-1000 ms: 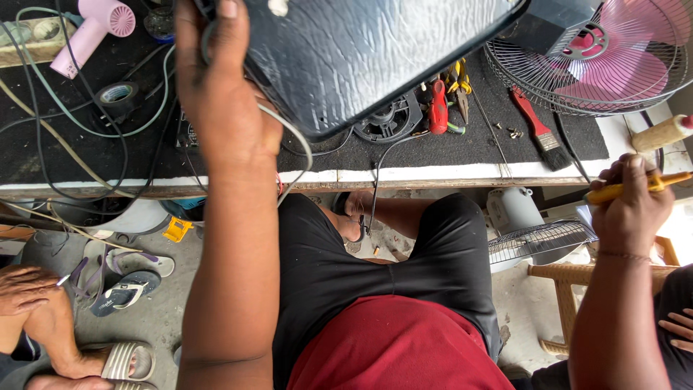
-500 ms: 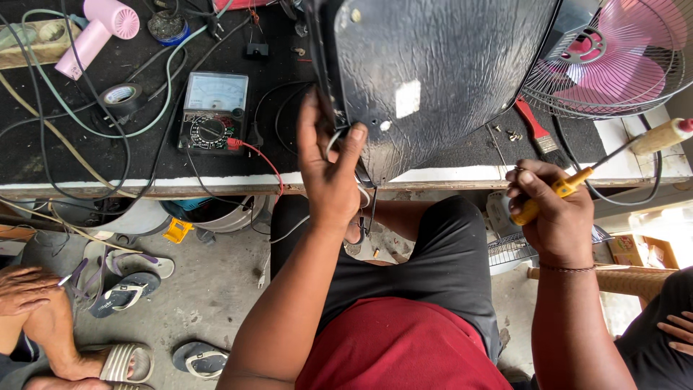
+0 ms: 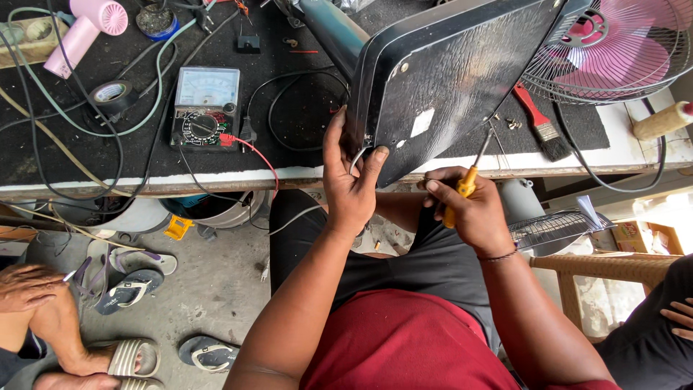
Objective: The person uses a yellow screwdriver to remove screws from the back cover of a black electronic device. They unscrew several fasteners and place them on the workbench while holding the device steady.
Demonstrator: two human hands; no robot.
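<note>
A dark, glossy panel (image 3: 462,79) stands tilted over the near edge of the worktop (image 3: 216,177), its lower corner hanging just past that edge above the person's lap. The left hand (image 3: 351,184) is closed on that lower left corner, thumb on the shiny face and fingers wrapped behind the rim, so the panel rises up and to the right from the hand. Just to the right, the right hand (image 3: 473,213) is shut around the yellow handle of a screwdriver (image 3: 471,173), whose thin shaft points up with its tip touching or nearly touching the panel's lower edge; which of the two cannot be told. The two hands are near each other but apart. Behind the panel's right side stands a pink fan (image 3: 613,47) in a wire cage, with a red-handled brush (image 3: 541,123) lying on the black mat below it. To the left on the worktop sit a meter (image 3: 206,107) with red and black leads, a roll of black tape (image 3: 110,94) and a pink hair dryer (image 3: 83,32) among loose cables. Sandals (image 3: 130,289) lie on the floor below, beside another person's hand (image 3: 29,285).
</note>
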